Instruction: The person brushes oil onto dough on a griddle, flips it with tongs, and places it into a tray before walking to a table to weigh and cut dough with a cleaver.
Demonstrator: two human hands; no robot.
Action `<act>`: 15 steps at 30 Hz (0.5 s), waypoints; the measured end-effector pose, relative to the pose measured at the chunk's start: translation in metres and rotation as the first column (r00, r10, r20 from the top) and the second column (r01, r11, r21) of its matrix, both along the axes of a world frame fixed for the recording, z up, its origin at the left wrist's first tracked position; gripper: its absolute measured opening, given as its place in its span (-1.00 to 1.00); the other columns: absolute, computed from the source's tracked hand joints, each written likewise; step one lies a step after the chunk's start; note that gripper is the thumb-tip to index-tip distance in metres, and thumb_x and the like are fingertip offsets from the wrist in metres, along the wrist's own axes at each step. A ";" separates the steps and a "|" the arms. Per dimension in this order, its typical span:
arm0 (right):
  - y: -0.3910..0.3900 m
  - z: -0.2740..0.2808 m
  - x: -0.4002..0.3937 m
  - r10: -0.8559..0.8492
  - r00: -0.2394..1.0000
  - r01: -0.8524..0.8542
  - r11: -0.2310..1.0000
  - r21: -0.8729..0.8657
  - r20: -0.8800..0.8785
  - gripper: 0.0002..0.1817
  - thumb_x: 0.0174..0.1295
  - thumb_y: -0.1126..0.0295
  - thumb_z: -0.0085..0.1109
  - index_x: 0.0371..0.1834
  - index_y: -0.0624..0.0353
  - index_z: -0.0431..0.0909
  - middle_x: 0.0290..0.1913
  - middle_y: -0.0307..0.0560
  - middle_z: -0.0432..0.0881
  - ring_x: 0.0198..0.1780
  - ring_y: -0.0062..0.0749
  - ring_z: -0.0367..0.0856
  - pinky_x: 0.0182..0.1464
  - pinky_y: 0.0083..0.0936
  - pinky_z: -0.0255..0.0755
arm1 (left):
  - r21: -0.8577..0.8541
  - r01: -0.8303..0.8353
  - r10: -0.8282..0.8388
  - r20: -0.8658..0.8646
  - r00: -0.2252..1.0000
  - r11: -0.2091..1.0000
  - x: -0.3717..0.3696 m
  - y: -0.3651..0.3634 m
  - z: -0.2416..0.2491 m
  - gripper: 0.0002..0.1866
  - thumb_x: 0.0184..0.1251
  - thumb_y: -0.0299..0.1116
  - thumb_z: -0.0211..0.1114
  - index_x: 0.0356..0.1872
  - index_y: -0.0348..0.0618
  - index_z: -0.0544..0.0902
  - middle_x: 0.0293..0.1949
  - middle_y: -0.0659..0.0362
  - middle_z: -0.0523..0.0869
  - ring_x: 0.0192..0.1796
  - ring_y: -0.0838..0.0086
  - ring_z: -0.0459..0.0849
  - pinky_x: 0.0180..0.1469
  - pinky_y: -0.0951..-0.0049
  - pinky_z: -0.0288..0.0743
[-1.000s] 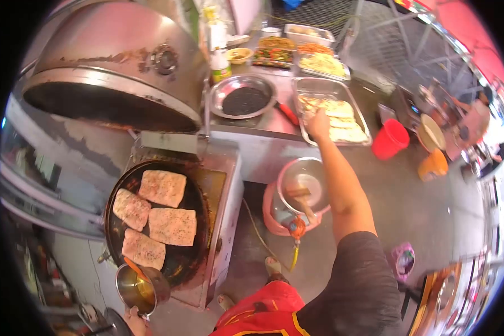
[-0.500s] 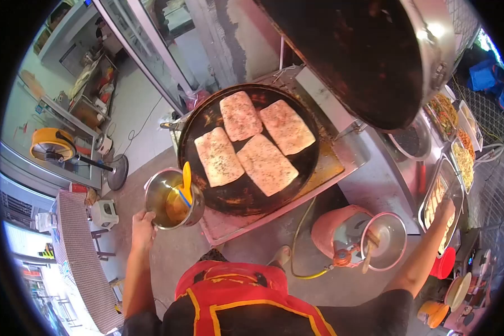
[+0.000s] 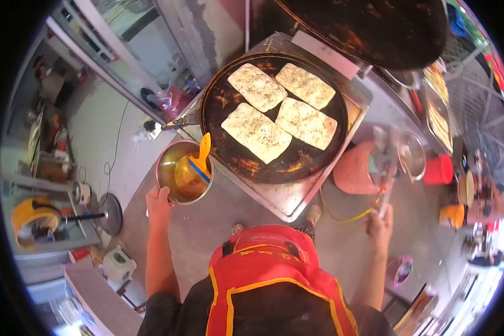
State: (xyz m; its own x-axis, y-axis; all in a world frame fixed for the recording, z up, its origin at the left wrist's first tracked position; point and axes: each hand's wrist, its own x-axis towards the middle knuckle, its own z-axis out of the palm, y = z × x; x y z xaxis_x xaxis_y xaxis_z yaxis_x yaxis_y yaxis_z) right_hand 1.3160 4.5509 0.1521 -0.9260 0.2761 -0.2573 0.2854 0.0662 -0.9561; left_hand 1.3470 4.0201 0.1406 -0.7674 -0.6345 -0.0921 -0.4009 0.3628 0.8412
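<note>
- Left hand (image 3: 160, 203): fingers and thumb clamped on the near left side of a round silver metal pot (image 3: 167, 162); whether on rim or handle, cannot tell.
- Pot: amber liquid inside, with a utensil with an orange handle and blue band (image 3: 204, 148) leaning against its right wall. Pot sits just beside the pan's left edge; contact cannot be told.
- Right hand (image 3: 379, 223): fingers curled closed on a long pale tool (image 3: 385, 209) — motion-blurred, type unclear. Tool points away from the body, well apart from the pan.
- Wide round dark metal pan (image 3: 306, 165): holds four flat pale rectangular dough pieces (image 3: 291, 119), dark-speckled, close together; bare brown-stained surface along the near edge.
- Obstruction: large round dark metal lid (image 3: 369, 28) stands raised beyond the pan at upper right, hiding part of the counter.
- Floor, right of the cooker: rounded pinkish-red container (image 3: 350, 171), partly behind the tool in view; shallow round metal bowl (image 3: 413, 157) just beside it; thin yellow hose (image 3: 350, 218) on the near side.
- Further right: red plastic bucket (image 3: 438, 169), orange bucket (image 3: 451, 216); rectangular metal tray (image 3: 450, 147) of pale flat pieces above them in view.
- Left side: yellow round fan (image 3: 21, 221), white plastic stool (image 3: 119, 263) — both well apart from the left hand.
</note>
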 end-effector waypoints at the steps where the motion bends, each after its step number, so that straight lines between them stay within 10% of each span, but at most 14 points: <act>1: -0.036 0.009 0.015 0.082 0.997 -0.082 0.996 -0.024 0.013 -0.74 0.27 0.33 0.03 0.01 0.06 0.36 -0.40 -0.33 0.46 -0.64 -0.74 0.32 -0.69 -0.75 0.16 | -0.054 0.047 -0.046 0.010 0.999 0.997 -0.001 -0.019 -0.004 -0.85 0.19 -0.38 0.08 -0.48 -0.24 0.52 -0.62 0.26 0.47 -0.69 0.64 0.36 -0.71 0.54 0.17; 4: -0.127 0.026 0.043 0.190 0.966 -0.149 0.964 -0.221 0.177 -0.77 0.32 0.17 -0.02 -0.07 -0.02 0.34 -0.44 -0.33 0.42 -0.64 -0.74 0.28 -0.68 -0.74 0.14 | -0.137 0.169 -0.137 0.214 0.967 0.976 0.002 -0.082 -0.023 -0.87 0.19 -0.40 0.10 -0.33 -0.23 0.53 -0.47 0.18 0.53 -0.58 0.53 0.45 -0.60 0.49 0.28; 6: -0.161 0.022 0.055 0.385 0.894 -0.353 0.920 -0.167 0.229 -0.62 0.38 -0.05 -0.20 -0.05 0.00 0.32 -0.41 -0.33 0.35 -0.58 -0.70 0.25 -0.58 -0.65 0.23 | -0.853 0.441 -0.375 0.326 0.868 0.280 0.030 -0.156 -0.093 -0.66 0.14 -0.43 0.23 -0.02 -0.19 0.52 -0.10 0.00 0.56 -0.08 0.18 0.54 -0.04 0.23 0.43; 7: -0.174 0.010 0.055 0.434 0.876 -0.390 0.894 -0.221 0.210 -0.60 0.38 -0.04 -0.21 0.04 0.01 0.30 -0.39 -0.33 0.34 -0.55 -0.68 0.28 -0.55 -0.63 0.27 | -0.456 0.493 -0.225 0.523 0.822 0.741 0.011 -0.103 -0.011 -0.54 0.09 -0.44 0.29 0.08 -0.16 0.49 0.05 -0.09 0.48 0.17 0.05 0.36 0.23 0.10 0.21; 8: -0.187 -0.002 0.056 0.482 0.856 -0.425 0.862 -0.275 0.189 -0.57 0.39 -0.02 -0.21 0.12 0.01 0.28 -0.37 -0.32 0.33 -0.53 -0.67 0.31 -0.52 -0.62 0.32 | -0.546 0.436 -0.360 0.246 0.900 0.715 0.018 -0.144 -0.061 -0.56 0.09 -0.47 0.28 0.07 -0.18 0.50 0.00 -0.10 0.51 0.11 0.03 0.41 0.17 0.09 0.27; 9: -0.199 -0.013 0.058 0.527 0.833 -0.458 0.827 -0.327 0.167 -0.53 0.39 -0.01 -0.22 0.21 0.02 0.26 -0.35 -0.31 0.32 -0.50 -0.66 0.33 -0.49 -0.60 0.36 | -0.441 0.546 -0.303 0.508 0.806 0.713 0.001 -0.135 -0.031 -0.57 0.08 -0.50 0.28 0.05 -0.19 0.53 -0.03 -0.12 0.53 0.07 0.02 0.44 0.09 0.12 0.34; 11: -0.225 -0.033 0.054 0.491 0.824 -0.320 0.816 -0.482 0.283 -0.61 0.37 0.10 -0.18 0.20 -0.06 0.26 -0.35 -0.26 0.34 -0.55 -0.65 0.35 -0.59 -0.63 0.34 | -0.548 0.552 -0.391 0.391 0.833 0.628 -0.003 -0.165 -0.053 -0.70 0.09 -0.45 0.25 -0.13 -0.32 0.60 -0.18 -0.17 0.64 -0.16 0.06 0.60 -0.08 0.22 0.45; 15: -0.261 -0.016 0.033 0.488 0.791 -0.196 0.775 -0.601 0.370 -0.66 0.34 0.14 -0.12 0.13 -0.09 0.29 -0.37 -0.23 0.34 -0.62 -0.64 0.32 -0.69 -0.66 0.25 | -0.173 0.324 -0.283 0.224 0.933 0.930 -0.027 -0.145 -0.021 -0.74 0.11 -0.43 0.22 -0.17 -0.31 0.62 -0.23 -0.17 0.65 -0.19 0.08 0.61 -0.11 0.20 0.45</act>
